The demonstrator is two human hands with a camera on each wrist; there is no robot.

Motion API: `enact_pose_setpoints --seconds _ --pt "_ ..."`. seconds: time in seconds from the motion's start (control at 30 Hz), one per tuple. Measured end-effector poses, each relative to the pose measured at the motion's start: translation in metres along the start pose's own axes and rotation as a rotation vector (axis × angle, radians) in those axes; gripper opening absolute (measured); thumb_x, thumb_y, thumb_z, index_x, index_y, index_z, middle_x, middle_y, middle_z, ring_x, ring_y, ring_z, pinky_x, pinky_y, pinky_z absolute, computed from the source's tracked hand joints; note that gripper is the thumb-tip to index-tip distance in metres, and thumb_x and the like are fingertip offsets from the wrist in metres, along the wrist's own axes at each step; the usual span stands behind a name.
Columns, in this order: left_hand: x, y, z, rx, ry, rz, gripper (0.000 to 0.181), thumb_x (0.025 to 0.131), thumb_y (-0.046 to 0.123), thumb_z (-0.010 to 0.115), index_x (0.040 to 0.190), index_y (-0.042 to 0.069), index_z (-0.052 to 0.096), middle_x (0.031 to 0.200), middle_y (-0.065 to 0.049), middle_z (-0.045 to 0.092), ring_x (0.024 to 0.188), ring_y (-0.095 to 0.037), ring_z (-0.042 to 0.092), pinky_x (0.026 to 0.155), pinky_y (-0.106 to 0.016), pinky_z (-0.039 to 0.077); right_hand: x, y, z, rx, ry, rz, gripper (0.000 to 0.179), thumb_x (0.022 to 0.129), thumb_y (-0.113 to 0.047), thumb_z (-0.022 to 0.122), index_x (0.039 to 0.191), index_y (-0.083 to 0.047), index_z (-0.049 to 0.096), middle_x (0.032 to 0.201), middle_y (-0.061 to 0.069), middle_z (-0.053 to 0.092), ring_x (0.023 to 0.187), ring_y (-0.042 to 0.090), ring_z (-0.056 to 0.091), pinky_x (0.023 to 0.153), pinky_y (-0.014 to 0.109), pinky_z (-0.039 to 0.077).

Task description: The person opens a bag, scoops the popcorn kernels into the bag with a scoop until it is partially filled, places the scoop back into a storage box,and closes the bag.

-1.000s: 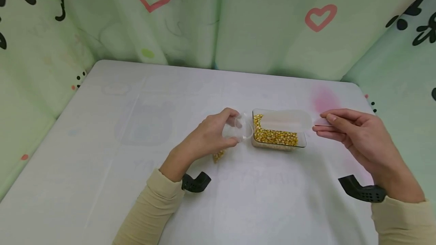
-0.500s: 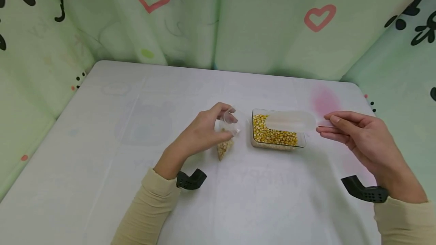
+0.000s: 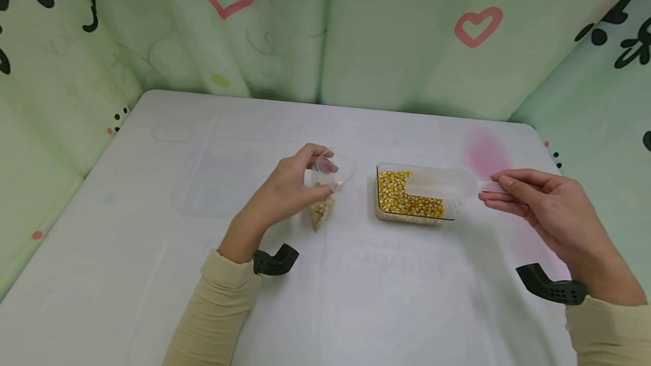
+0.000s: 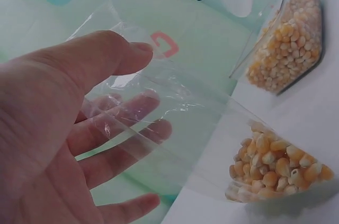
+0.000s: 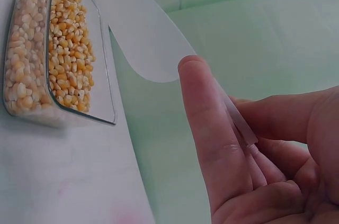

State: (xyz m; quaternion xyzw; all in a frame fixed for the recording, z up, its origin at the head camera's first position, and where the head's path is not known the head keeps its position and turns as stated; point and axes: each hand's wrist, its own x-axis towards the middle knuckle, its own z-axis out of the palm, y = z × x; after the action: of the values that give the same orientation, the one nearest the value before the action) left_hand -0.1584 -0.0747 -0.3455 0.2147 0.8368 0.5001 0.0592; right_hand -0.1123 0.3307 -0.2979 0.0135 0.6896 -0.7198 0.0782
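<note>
A clear box (image 3: 450,210) of yellow corn kernels (image 5: 69,49) sits on the worktop (image 3: 178,185), the kernels showing through its walls. The hands are apart, on opposite sides of the box. Left of the box, the left hand (image 3: 285,188) holds a clear bag (image 4: 206,113) near its mouth, thumb and fingers spread; a small heap of kernels (image 4: 278,166) fills its pointed bottom. The right hand (image 3: 544,202), right of the box, pinches the handle of a whitish scoop (image 3: 441,183) whose blade hangs over the box.
</note>
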Motion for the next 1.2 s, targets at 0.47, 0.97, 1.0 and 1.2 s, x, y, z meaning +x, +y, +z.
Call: enact_pose_setpoints --seconds 0.47,0.97,1.0,1.2 --pt "-0.004 -0.006 -0.016 -0.004 -0.015 -0.04 0.048 0.09 0.022 0.072 0.131 0.015 0.05 0.115 0.005 0.067 0.121 -0.016 0.056 0.102 -0.045 0.045 -0.004 -0.003 -0.01 -0.193 0.073 0.027 0.021 0.096 -0.015 0.065 0.115 -0.005 0.068 0.099 0.005 0.078 0.086 0.02 0.076 0.079 0.025 0.057" --pt "0.001 -0.005 -0.002 0.007 -0.078 -0.069 0.048 0.09 0.025 0.071 0.131 0.016 0.05 0.119 -0.003 0.067 0.116 -0.017 0.057 0.099 -0.045 0.047 -0.005 -0.012 -0.012 -0.577 0.13 0.071 0.028 0.097 -0.032 0.061 0.118 -0.014 0.062 0.097 -0.008 0.077 0.087 0.012 0.076 0.079 0.012 0.053" --pt "0.001 -0.005 -0.002 0.006 -0.078 -0.072 0.048 0.09 0.025 0.072 0.131 0.016 0.05 0.119 -0.003 0.067 0.116 -0.016 0.057 0.099 -0.045 0.048 -0.005 -0.012 -0.011 -0.594 0.13 0.075 0.029 0.098 -0.032 0.061 0.119 -0.013 0.062 0.097 -0.009 0.077 0.087 0.012 0.076 0.08 0.011 0.052" --pt "0.001 -0.004 0.001 0.007 -0.073 -0.069 0.047 0.089 0.023 0.073 0.13 0.016 0.051 0.114 0.004 0.066 0.115 -0.014 0.058 0.1 -0.044 0.048 -0.004 -0.015 -0.01 -0.691 0.131 0.096 0.037 0.098 -0.038 0.059 0.123 -0.011 0.06 0.097 -0.013 0.076 0.089 0.01 0.075 0.08 0.005 0.048"
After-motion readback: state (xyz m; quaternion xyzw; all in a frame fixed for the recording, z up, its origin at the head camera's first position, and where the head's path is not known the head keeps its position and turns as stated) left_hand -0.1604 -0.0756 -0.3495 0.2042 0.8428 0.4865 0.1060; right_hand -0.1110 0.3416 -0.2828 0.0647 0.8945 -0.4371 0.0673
